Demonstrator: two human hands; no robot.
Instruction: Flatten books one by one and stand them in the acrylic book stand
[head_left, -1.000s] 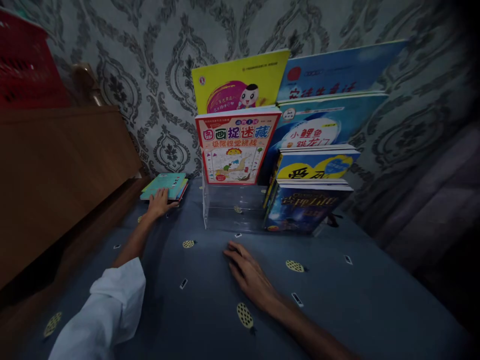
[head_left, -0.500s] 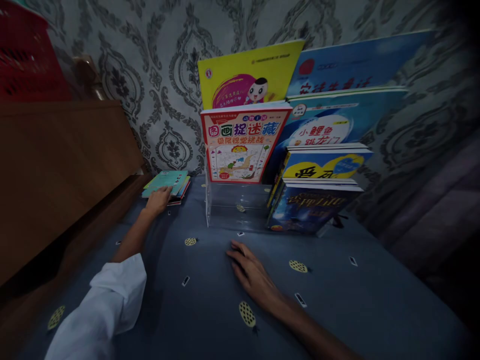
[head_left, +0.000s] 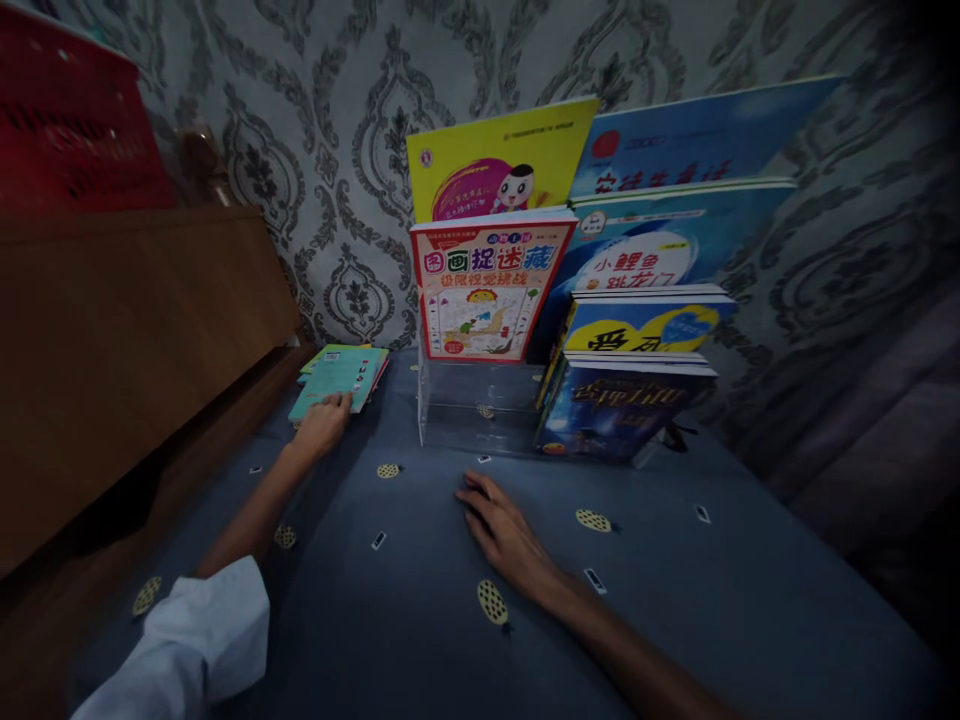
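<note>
At the left, my left hand (head_left: 322,424) has its fingers closed on the near right edge of a teal book (head_left: 334,374). The teal book lies askew over a small pile of books, with a yellow-green one (head_left: 351,350) showing behind it. My thumb is hidden. My right hand (head_left: 508,535) rests on the dark blue cloth (head_left: 645,620), fingers loosely bent and apart, holding nothing. Beyond it stands a clear plastic book rack (head_left: 480,388). An orange-red picture book (head_left: 491,295) stands in its left part, and a dark blue book (head_left: 622,408) at the front right.
Behind the front books rise a yellow book (head_left: 547,140), a light blue book (head_left: 720,230) and a taller blue book (head_left: 750,120). A wooden cabinet (head_left: 135,350) bounds the left side, with a red basket (head_left: 82,130) on it. Patterned wallpaper (head_left: 360,200) closes the back.
The teal book has slid toward me and turned on the pile, uncovering the yellow-green book behind. My left hand moved with it. The view shifted slightly; my right hand stays on the cloth.
</note>
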